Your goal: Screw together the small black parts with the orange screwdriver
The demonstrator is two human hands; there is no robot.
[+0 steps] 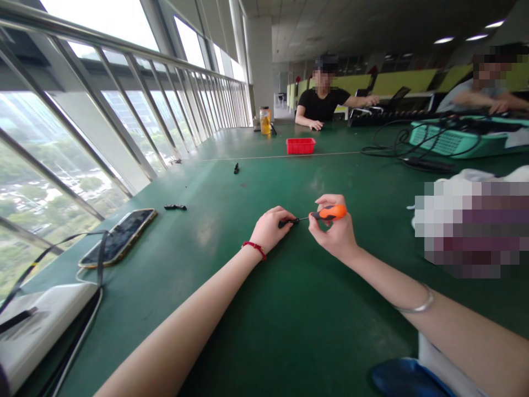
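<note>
My left hand [270,229] pinches a black part [288,223] low over the middle of the desk [289,320]. My right hand [336,234] grips a screwdriver [330,212], its tip at the part. Left: phone [119,236]. Far: red bin [300,145].

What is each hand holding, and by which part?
The right hand grips a small orange-handled screwdriver by its handle. The left hand pinches a small black part at one end, fingers hiding the rest.
</note>
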